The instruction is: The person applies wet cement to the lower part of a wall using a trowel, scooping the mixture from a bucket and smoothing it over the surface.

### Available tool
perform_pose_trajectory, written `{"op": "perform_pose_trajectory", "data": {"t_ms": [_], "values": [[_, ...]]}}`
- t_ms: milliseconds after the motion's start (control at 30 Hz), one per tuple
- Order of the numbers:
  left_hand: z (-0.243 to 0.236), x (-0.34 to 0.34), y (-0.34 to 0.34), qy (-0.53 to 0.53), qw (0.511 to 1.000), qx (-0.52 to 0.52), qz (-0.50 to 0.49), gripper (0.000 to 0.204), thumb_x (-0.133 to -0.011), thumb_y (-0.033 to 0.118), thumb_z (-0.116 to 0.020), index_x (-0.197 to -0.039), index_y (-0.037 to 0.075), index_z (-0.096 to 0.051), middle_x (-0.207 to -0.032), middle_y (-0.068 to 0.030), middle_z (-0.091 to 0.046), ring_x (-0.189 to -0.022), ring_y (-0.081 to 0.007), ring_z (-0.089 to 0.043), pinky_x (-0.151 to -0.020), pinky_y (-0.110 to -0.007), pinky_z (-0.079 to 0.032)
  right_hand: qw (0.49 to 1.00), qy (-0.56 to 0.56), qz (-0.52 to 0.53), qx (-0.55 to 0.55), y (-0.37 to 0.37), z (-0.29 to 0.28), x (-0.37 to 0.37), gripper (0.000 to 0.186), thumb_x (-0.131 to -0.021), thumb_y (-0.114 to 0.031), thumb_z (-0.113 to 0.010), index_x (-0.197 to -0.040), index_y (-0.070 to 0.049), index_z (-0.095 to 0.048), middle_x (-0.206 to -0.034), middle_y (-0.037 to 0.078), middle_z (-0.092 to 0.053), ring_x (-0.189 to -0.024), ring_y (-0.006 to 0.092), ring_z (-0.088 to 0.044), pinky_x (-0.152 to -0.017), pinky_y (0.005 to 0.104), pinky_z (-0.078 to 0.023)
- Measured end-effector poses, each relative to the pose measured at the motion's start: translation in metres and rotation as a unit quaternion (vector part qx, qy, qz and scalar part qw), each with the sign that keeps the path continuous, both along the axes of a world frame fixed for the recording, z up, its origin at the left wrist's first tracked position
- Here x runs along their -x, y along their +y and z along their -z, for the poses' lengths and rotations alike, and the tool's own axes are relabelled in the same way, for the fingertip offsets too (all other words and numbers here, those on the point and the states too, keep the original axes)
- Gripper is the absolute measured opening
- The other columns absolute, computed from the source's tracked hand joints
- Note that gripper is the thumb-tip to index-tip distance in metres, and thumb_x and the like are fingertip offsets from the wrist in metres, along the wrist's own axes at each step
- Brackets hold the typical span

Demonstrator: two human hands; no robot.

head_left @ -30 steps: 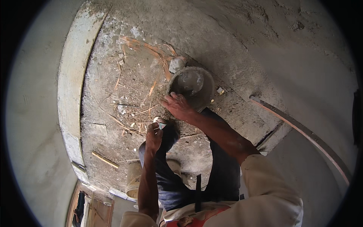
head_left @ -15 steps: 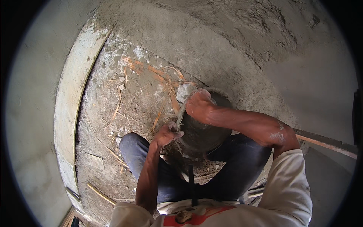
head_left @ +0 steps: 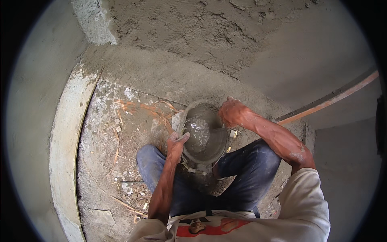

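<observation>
A mortar-coated bucket [head_left: 184,120] stands between my knees, its inside smeared grey, with a wet, shiny patch of mortar [head_left: 198,133] in it. My left hand [head_left: 176,143] grips the near-left rim, thumb over the edge and fingers outside. At the far-right rim is my right hand [head_left: 233,112], closed with the knuckles up. Whether it holds the rim or a tool there is hidden by the hand itself.
Orange-brown fibre strips [head_left: 141,108] and rubble lie on the floor left of the bucket. A pale board [head_left: 64,149] runs along the left wall. Rough wet plaster [head_left: 193,34] covers the wall ahead. A long wooden straightedge [head_left: 330,98] leans at the right.
My right hand has moved from the bucket's far-left rim to its right side, uncovering the inside. My left hand stays on the rim. The view has shifted, showing more wall ahead.
</observation>
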State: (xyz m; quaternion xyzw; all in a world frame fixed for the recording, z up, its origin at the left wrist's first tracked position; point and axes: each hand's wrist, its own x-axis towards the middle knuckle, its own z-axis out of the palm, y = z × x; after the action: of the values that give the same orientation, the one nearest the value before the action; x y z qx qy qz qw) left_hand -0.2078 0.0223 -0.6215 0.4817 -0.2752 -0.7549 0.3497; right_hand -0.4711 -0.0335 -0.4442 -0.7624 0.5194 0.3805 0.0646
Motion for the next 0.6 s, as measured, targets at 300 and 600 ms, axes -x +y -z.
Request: {"op": "perform_pose_trajectory", "data": {"t_ms": [300, 600], "values": [[-0.07, -0.049, -0.025, -0.135, 0.985, 0.067, -0.08, 0.017, -0.097, 0.011, -0.082, -0.098, 0.004, -0.068, -0.085, 0.0002, -0.067, -0.072, -0.0092, -0.056, -0.065, -0.03, -0.047, 0.809, -0.303, 0.43, 0.261, 0.164, -0.097, 0.112, 0.061, -0.105, -0.047, -0.071, -0.151, -0.01, -0.057, -0.115, 0.019, -0.074, -0.107, 0.0406, -0.073, -0.091, 0.0538, -0.054], [-0.071, -0.1, -0.089, -0.098, 0.962, 0.066, -0.247, 0.032, -0.1, 0.022, -0.083, -0.088, 0.007, -0.057, -0.083, -0.0043, -0.065, -0.068, -0.0149, -0.057, -0.061, -0.034, -0.049, 0.611, -0.501, 0.594, 0.151, 0.264, 0.152, 0.165, 0.079, -0.11, -0.048, -0.063, -0.168, 0.001, -0.04, -0.171, 0.019, -0.045, -0.156, 0.0282, -0.041, -0.129, 0.0411, -0.034]]}}
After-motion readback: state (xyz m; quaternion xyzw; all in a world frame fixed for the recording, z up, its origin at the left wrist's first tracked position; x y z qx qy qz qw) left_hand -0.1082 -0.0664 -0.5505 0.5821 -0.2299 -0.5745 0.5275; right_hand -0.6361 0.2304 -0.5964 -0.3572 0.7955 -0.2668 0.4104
